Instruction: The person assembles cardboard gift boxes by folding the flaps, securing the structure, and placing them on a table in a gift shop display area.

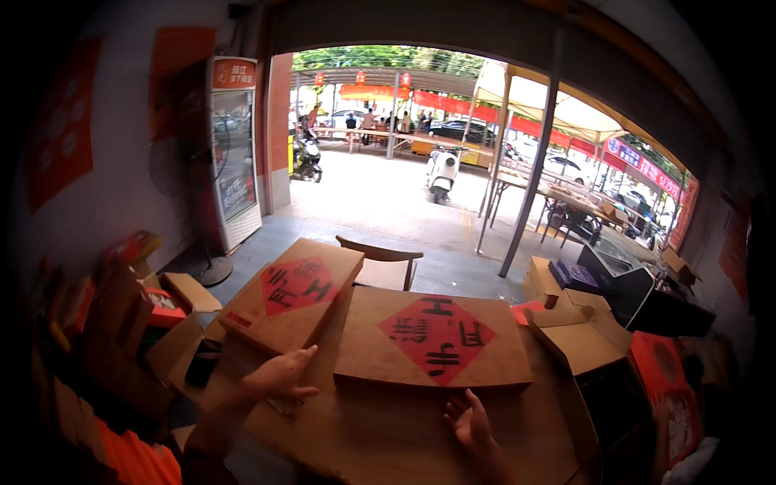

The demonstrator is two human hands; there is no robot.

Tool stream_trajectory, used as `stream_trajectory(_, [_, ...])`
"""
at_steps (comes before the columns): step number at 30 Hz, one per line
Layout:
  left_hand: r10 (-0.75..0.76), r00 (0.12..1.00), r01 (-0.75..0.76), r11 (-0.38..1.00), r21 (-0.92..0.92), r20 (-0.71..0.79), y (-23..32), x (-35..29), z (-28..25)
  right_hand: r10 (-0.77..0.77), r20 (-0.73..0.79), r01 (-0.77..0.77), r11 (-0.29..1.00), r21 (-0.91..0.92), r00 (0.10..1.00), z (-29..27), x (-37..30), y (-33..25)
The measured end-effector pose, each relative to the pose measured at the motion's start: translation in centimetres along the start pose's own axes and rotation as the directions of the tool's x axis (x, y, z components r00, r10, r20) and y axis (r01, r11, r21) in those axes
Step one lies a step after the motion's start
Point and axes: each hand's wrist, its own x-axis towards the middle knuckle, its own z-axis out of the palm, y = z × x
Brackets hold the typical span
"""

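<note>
Fingers (301,356) loosely spread, the left hand (279,377) is near the left carton (293,295), the right hand (471,423) by the right carton (434,343), both cartons flat on the table (368,432), presumably so their red diamonds (443,330) show.

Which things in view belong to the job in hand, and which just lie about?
Likely the job:
flat brown cardboard box with red diamond, by left grip
likewise marked flat brown cardboard box, by right grip

Probably just about:
open brown cardboard carton, right
brown wooden chair
white scooter outside
</note>
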Motion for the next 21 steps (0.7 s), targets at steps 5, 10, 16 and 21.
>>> stream_trajectory(5, [-0.024, 0.999, 0.027, 0.989, -0.147, 0.025, 2.5, 1.3, 2.6, -0.262, -0.038, 0.264, 0.952, 0.157, 0.964, 2.3, 5.6, 1.1])
stream_trajectory(10, [-0.152, 0.972, 0.218, 0.864, -0.454, 0.178, 2.7, 2.7, 4.4, -0.414, -0.009, 0.411, 0.9, 0.149, 0.91, 2.5, 8.6, 1.1])
stream_trajectory(16, [-0.098, 0.933, 0.294, 0.759, -0.581, 0.345, 4.0, -1.5, 4.8, -0.298, -0.001, 0.289, 0.924, 0.249, 0.955, 2.7, 5.6, -0.5])
stream_trajectory(21, [-0.237, 0.94, 0.341, 0.635, -0.693, 0.245, 2.0, -3.3, 6.3, -0.587, 0.351, 0.654, 0.749, -0.107, 0.73, 0.5, -0.6, -2.6])
